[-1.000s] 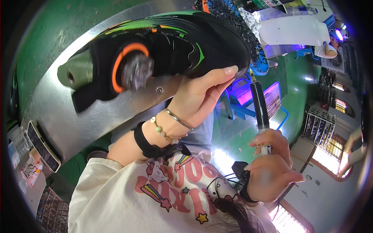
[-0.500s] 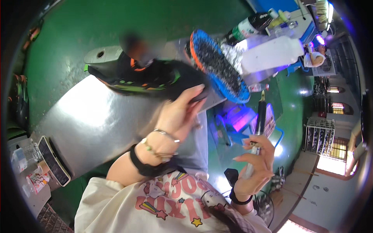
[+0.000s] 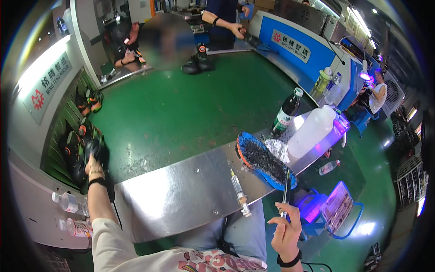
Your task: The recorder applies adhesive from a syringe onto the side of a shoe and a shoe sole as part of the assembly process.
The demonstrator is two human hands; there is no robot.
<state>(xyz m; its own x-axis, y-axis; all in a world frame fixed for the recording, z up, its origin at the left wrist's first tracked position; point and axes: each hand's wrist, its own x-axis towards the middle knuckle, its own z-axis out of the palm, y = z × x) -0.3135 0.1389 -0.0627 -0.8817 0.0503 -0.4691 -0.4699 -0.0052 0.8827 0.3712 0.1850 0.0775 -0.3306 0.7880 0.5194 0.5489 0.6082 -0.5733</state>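
At the far left, my left hand (image 3: 94, 167) is closed on the near end of a black shoe (image 3: 95, 141) with green and orange marks. Its fingertips are partly hidden against the shoe. Other dark shoes (image 3: 72, 152) stand right beside it. My right hand (image 3: 286, 226), at the lower right, holds a syringe (image 3: 287, 192) with a dark barrel, its tip pointing up. A second, clear syringe (image 3: 238, 190) lies on the metal bench strip (image 3: 172, 186). Close to the right-hand syringe's tip is a blue and orange shoe sole (image 3: 267, 161) covered in black crumbs.
Beyond the sole stand a dark bottle (image 3: 286, 113) with a green label and a white plastic jug (image 3: 312, 131), with crumpled foil (image 3: 277, 149) between. Black shoes (image 3: 198, 63) sit across the green table (image 3: 181, 104), near co-workers. Plastic bottles (image 3: 72, 204) lie at left.
My left hand has carried a shoe from over the bench to the far left. The view has swung, and the clear syringe on the bench now shows. My right hand still holds its syringe.
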